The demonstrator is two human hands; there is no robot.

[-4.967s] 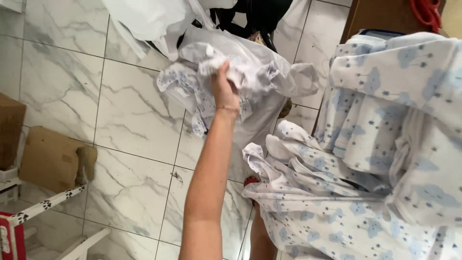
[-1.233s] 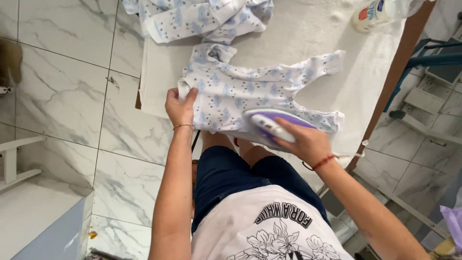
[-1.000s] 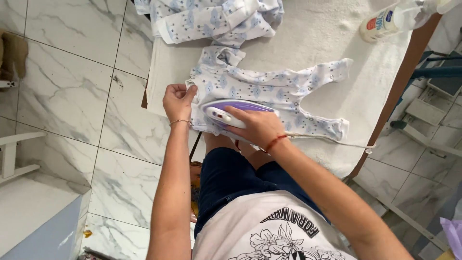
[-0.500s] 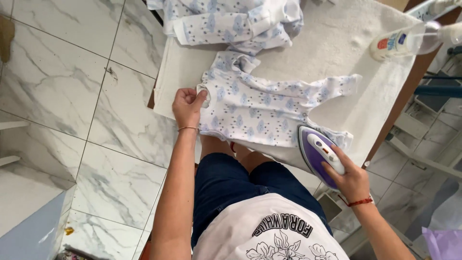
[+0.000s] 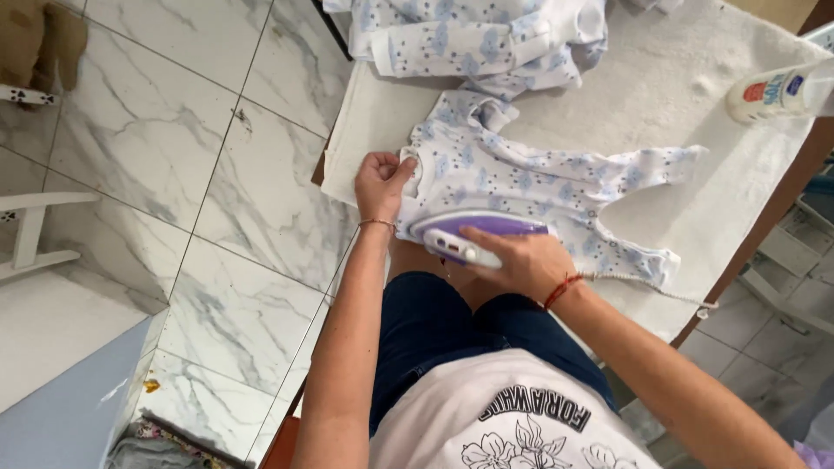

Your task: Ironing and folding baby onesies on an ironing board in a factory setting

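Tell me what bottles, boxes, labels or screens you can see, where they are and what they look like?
Plastic bottle: lying on its side at the far right edge of the ironing surface; white, rounded, with a red and blue label.
Cardboard box: on the tiled floor, top left corner; plain brown, only partly in view.
Shirt print: bottom of the picture, on the white shirt; black letters and flower outlines.
No screens.

Under your hands lies a soft, matt cotton-like baby suit [image 5: 539, 187], white with a blue print, and the iron [image 5: 473, 234] you press on it has a smooth, glossy purple and white plastic shell. The worktop [image 5: 695, 104] wears a rough, towel-like white cloth. The floor [image 5: 174, 174] is polished, marble-look tile, and the spray bottle [image 5: 777, 91] is smooth white plastic.
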